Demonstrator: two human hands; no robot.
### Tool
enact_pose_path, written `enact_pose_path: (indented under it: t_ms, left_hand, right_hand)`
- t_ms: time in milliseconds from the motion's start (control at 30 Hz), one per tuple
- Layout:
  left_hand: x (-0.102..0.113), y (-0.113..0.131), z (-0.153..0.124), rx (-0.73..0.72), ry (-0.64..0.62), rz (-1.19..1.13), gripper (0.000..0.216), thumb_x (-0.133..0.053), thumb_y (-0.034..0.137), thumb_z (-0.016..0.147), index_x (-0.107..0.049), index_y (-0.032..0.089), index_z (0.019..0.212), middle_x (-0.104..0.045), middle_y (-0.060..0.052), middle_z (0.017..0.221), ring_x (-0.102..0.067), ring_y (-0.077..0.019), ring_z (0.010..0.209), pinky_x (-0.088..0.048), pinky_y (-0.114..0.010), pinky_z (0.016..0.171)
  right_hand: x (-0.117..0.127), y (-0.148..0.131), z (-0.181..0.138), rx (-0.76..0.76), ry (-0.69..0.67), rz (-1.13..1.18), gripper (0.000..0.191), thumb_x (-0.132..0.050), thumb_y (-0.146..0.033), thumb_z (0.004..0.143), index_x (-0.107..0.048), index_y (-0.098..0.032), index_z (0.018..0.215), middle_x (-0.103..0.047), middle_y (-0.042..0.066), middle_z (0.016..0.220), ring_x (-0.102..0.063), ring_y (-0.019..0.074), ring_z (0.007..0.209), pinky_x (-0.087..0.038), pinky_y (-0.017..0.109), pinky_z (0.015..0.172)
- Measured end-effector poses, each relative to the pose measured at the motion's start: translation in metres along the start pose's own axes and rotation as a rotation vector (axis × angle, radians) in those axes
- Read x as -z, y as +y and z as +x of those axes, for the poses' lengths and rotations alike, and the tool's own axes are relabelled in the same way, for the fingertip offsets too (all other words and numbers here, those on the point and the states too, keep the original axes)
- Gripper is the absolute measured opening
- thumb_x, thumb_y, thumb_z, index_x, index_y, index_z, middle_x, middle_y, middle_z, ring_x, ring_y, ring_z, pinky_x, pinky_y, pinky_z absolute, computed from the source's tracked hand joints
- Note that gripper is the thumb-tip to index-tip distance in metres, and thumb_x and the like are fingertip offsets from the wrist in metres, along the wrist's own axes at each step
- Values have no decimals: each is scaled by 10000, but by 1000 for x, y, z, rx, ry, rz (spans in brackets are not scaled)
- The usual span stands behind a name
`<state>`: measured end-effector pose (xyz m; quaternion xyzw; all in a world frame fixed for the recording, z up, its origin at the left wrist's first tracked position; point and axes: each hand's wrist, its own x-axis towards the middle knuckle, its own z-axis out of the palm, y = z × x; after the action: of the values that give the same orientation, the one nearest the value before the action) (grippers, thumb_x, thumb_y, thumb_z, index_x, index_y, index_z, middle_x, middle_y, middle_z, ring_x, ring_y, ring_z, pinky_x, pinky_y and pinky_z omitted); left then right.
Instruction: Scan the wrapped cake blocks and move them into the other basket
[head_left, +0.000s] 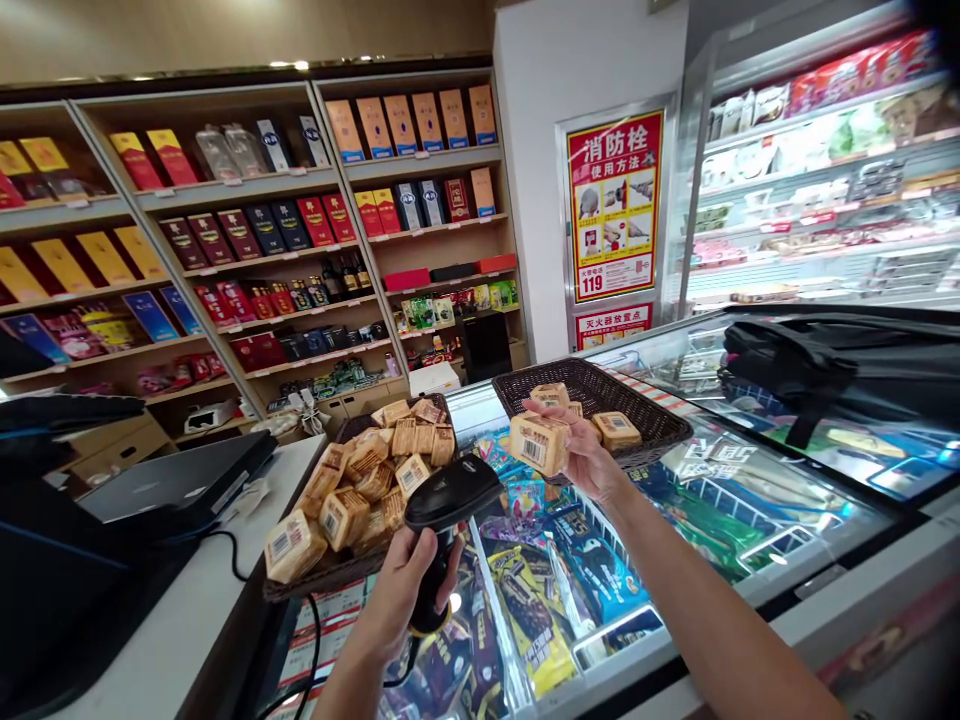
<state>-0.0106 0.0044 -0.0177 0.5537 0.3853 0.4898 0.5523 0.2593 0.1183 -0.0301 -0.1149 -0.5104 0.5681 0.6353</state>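
Observation:
My left hand (405, 580) is wrapped round the handle of a black barcode scanner (454, 490), whose head points right. In my right hand (589, 450) is a packaged snack block (538, 443), tan in a clear wrapper, with its white barcode label turned toward me and the scanner. The block hangs over the front of a dark wicker basket (652, 428), in which a few similar packs (616, 430) lie. To the left, a second wicker basket (300, 585) is heaped with many such packs (367, 452).
Both baskets rest on a glass-topped freezer (517, 640) full of ice cream packs. At left are a white counter (150, 620) and a black checkout machine (60, 560). A black bag (847, 375) lies on the freezer at right. Shelves (270, 260) of boxed goods stand behind.

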Motion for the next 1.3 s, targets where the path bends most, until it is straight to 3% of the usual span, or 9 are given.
enact_pose_path:
  t_ms: [200, 500, 633, 733, 800, 900, 1000, 1133, 1300]
  left_hand:
    - [0, -1, -2, 7, -26, 15, 556, -632, 705, 810, -576, 161, 908, -572, 6, 703, -408, -47, 412, -279, -238, 441]
    - [0, -2, -2, 22, 0, 25, 560, -619, 718, 812, -562, 168, 896, -603, -3, 712, -408, -41, 414, -288, -234, 453]
    - [-2, 1, -1, 8, 13, 0, 573, -628, 723, 800, -573, 165, 918, -587, 4, 704, -402, -41, 409, -296, -230, 441]
    - [-5, 6, 0, -23, 62, -51, 595, -648, 723, 781, -585, 166, 980, -588, 0, 731, -402, -42, 409, -281, -219, 419]
    - [-8, 12, 0, -48, 103, -78, 611, -668, 719, 767, -585, 172, 1025, -585, 5, 729, -406, -45, 413, -286, -212, 414]
    - [-12, 20, -1, -58, 172, -104, 632, -674, 720, 759, -571, 182, 1074, -570, 20, 700, -405, -54, 412, -308, -208, 406]
    - [-15, 27, -1, -89, 230, -148, 647, -682, 741, 732, -568, 184, 1041, -554, 31, 683, -401, -59, 409, -307, -205, 381]
    - [-12, 37, 1, -196, 412, -262, 613, -670, 753, 732, -568, 185, 938, -529, 49, 668, -401, -49, 419, -327, -187, 384]
    - [5, 45, 4, -462, 836, -320, 563, -702, 712, 737, -541, 186, 858, -535, 59, 655, -459, -61, 437, -371, -188, 405]
  right_hand:
    - [1, 0, 2, 30, 44, 88, 404, -759, -401, 714, -672, -271, 1087, -568, 56, 1446, -556, 275, 1298, -463, 453, 1084]
    - [0, 5, 2, -14, 32, 107, 409, -773, -383, 695, -672, -267, 1075, -583, 62, 1419, -590, 299, 1249, -515, 474, 1014]
    - [6, 4, 9, 141, 207, 18, 368, -768, -403, 703, -652, -267, 1025, -592, 59, 1378, -595, 277, 1229, -508, 455, 1019]
    - [22, 7, 16, 335, 468, -252, 358, -777, -394, 704, -608, -254, 987, -536, 70, 1391, -611, 243, 1173, -519, 431, 1001]
    - [34, 12, 18, 409, 544, -591, 340, -784, -368, 692, -604, -228, 945, -468, 107, 1412, -611, 244, 1144, -525, 436, 995]
    - [45, 22, 18, 452, 466, -1075, 133, -694, -291, 766, -616, -204, 829, -461, 144, 1358, -583, 286, 1186, -481, 496, 1058]
    - [48, 30, 16, 464, 400, -1297, 76, -560, -201, 840, -630, -206, 811, -497, 147, 1301, -561, 297, 1218, -458, 526, 1082]
    - [39, 35, 12, 497, 425, -1383, 127, -524, -185, 857, -649, -207, 856, -521, 150, 1264, -557, 303, 1199, -476, 520, 1049]
    - [-7, 57, 5, 460, 300, -1346, 131, -516, -219, 878, -647, -219, 888, -587, 135, 1171, -618, 287, 1062, -532, 474, 927]
